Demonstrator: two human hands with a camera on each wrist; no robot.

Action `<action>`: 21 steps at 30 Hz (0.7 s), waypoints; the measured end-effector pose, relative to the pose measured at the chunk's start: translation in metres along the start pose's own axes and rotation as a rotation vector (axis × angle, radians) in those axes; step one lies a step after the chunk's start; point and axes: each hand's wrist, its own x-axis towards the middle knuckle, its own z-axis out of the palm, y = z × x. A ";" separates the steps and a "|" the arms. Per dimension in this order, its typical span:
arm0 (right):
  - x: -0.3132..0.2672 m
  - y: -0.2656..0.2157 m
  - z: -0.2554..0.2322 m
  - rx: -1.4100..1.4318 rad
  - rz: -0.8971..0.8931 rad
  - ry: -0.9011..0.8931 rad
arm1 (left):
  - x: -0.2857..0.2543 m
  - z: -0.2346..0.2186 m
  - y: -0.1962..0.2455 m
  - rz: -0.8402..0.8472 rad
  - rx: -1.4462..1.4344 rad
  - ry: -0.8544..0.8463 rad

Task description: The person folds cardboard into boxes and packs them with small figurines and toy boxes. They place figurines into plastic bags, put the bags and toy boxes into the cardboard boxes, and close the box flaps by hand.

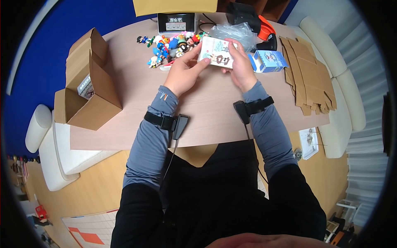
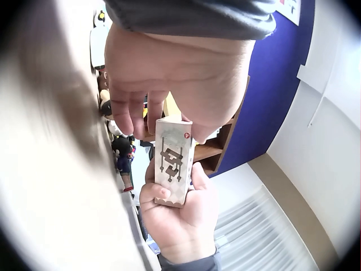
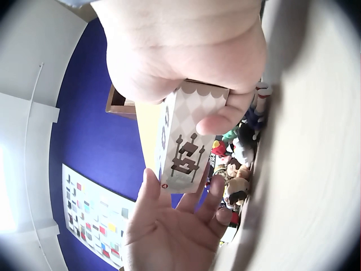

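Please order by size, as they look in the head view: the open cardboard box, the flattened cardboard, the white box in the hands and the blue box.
1. Open cardboard box
2. Flattened cardboard
3. White box and blue box: not ranked; they look similar, and fingers partly cover the white one.

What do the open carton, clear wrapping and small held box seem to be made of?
Open carton: likely cardboard, matte brown with stiff folded flaps. Clear wrapping: probably thin plastic film, glossy, see-through and creased. Small box: apparently printed card, pale and smooth, with straight edges; any coating is unclear.
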 end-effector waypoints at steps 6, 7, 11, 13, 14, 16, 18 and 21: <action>-0.001 0.000 -0.001 0.006 -0.005 -0.096 | 0.001 -0.002 -0.004 0.051 -0.041 -0.050; -0.001 0.001 0.000 0.011 -0.007 -0.114 | 0.001 -0.002 -0.003 0.049 -0.041 -0.049; 0.000 0.006 0.002 0.004 0.023 -0.180 | -0.001 0.003 0.001 0.055 -0.069 -0.026; -0.001 0.006 0.004 -0.017 0.014 -0.201 | 0.000 0.003 0.000 0.096 -0.075 -0.013; -0.002 0.006 0.005 -0.039 0.005 -0.221 | 0.002 0.002 -0.003 0.110 -0.052 -0.006; -0.002 0.007 0.003 -0.049 0.003 -0.220 | 0.001 0.000 -0.002 0.123 -0.028 -0.002; -0.001 0.008 0.002 -0.060 0.000 -0.219 | -0.001 -0.002 0.005 0.020 -0.061 -0.063; 0.001 0.008 -0.002 -0.077 0.000 -0.213 | -0.001 -0.001 0.002 0.000 -0.051 -0.096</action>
